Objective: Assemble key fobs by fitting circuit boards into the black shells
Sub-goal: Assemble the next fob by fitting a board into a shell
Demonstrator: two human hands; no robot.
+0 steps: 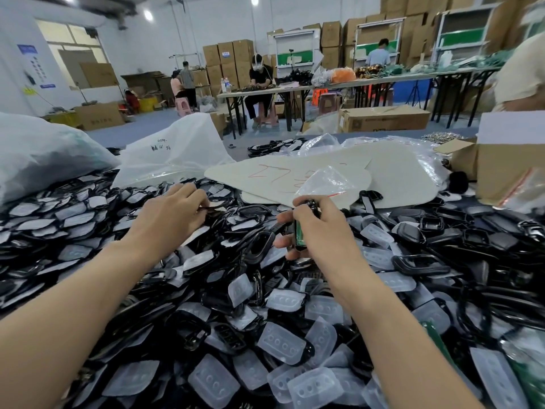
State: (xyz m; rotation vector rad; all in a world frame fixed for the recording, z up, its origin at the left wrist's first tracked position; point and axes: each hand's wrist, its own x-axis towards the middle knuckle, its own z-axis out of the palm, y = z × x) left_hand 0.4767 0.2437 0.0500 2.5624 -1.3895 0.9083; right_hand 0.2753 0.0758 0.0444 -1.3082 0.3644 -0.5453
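My right hand [318,228] grips a black key fob shell [303,228] held on edge, with a green circuit board [300,234] showing inside it. My left hand [177,214] reaches into the pile further left, and its fingertips pinch a thin dark part [211,210] at the heap's surface. All around lies a deep heap of black shells [259,246] and translucent rubber button pads [283,343]. More green circuit boards [433,335] peek out at the lower right.
Cream cardboard sheets [265,175] with red writing lie beyond my hands. Clear plastic bags [177,154] sit at the back left, a cardboard box [501,169] at the right. Other people work at tables [295,90] across the room.
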